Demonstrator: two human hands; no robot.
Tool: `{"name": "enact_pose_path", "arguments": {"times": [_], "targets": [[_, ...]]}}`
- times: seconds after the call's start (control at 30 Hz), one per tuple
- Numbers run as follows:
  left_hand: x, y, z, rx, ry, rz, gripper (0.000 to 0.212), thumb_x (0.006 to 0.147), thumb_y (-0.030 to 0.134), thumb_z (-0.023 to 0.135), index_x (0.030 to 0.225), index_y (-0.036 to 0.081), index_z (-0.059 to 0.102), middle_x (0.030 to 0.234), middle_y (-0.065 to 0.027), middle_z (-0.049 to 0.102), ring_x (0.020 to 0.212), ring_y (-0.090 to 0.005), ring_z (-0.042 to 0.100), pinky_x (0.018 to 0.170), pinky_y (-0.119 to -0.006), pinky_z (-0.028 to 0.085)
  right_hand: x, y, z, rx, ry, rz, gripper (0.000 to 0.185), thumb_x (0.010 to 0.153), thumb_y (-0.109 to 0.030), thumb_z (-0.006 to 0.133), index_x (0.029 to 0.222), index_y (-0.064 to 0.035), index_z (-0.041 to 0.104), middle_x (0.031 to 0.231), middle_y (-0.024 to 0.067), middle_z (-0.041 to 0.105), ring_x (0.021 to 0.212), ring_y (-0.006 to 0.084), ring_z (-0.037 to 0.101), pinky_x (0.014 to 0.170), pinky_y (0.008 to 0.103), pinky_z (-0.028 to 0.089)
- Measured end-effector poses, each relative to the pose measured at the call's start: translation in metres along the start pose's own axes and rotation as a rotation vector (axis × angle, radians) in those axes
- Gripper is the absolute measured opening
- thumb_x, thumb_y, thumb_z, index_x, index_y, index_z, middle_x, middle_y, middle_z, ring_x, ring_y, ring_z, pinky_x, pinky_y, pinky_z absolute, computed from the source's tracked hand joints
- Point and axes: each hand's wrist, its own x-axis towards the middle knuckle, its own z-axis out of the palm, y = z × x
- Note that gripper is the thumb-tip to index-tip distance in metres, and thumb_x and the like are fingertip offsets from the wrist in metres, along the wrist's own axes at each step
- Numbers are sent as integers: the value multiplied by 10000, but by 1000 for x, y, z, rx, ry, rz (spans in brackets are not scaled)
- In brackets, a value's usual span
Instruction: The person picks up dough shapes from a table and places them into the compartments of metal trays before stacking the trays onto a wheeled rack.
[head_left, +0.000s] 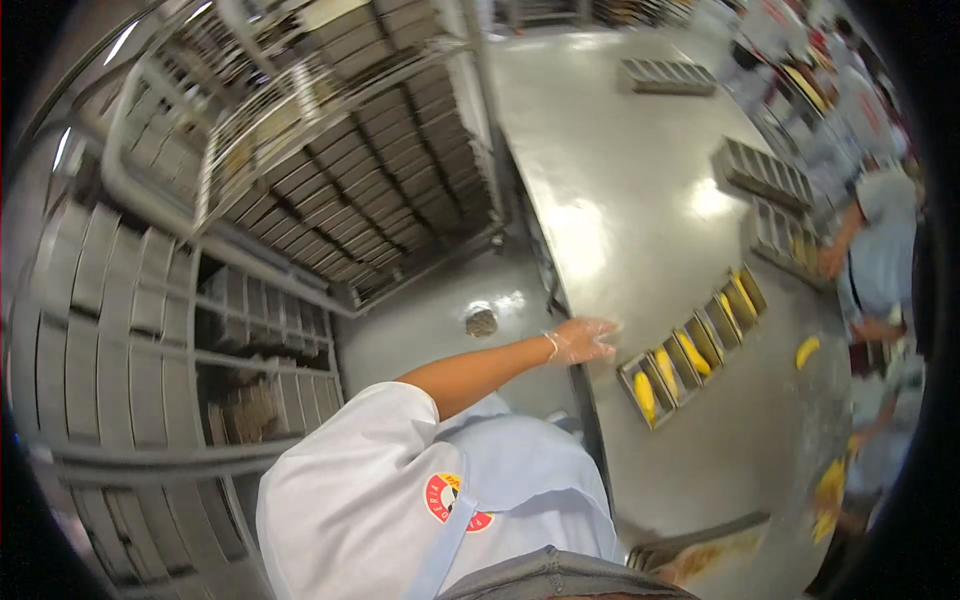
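Note:
My left hand (585, 341), in a clear plastic glove, is over the near edge of the steel table (720, 465), its fingers apart and holding nothing. Just beyond its fingertips lies a slanted row of joined metal loaf pans (679, 403). Long yellow pieces, seemingly dough (644, 397), rest in several of the pans. Low in the picture, what seems to be my right hand (681, 566) is blurred and partly hidden beside a shallow metal pan or tray (739, 536); its grip cannot be made out.
A single yellow piece (807, 352) lies on the tabletop. More strapped loaf pans (667, 77) stand along the table. Co-workers (885, 240) work at its far side, one with a hand (831, 259) at a pan set. Wheeled metal racks (352, 300) full of pans stand at the left.

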Motion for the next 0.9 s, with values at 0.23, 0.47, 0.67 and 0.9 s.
{"name": "enact_pose_path", "arguments": {"times": [0.23, 0.47, 0.67, 0.9], "targets": [[59, 19, 46, 4, -180, -1, 755, 923, 516, 583, 1449, -3, 429, 1499, -250, 418, 1387, -398, 401, 1164, -418, 315, -24, 80, -59, 294, 117, 331, 1024, 738, -705, 722, 1345, 91, 503, 1304, 249, 592, 1177, 371, 580, 1020, 448, 455], [88, 35, 89, 156, -180, -50, 772, 891, 476, 639, 1409, -60, 441, 1400, -320, 485, 1313, -427, 470, 1110, -451, 366, -26, 115, -77, 26, 377, 429, 815, 727, -569, 822, 1093, 137, 642, 1015, 219, 702, 850, 361, 661, 836, 436, 514], [100, 15, 92, 259, 5, -7, 776, 895, 438, 634, 1427, -78, 404, 1419, -327, 468, 1345, -435, 436, 1128, -434, 342, -11, 120, -60, 316, 126, 200, 484, 882, -339, 759, 979, 129, 687, 939, 174, 708, 785, 292, 625, 748, 438, 492], [134, 13, 119, 176, -95, -20, 642, 920, 315, 569, 1433, -44, 428, 1474, -279, 437, 1411, -387, 366, 1147, -429, 327, 13, 254, -38, 511, 254, 126, 466, 868, -309, 766, 1120, 64, 645, 1012, 169, 679, 823, 308, 619, 725, 462, 501]]}}
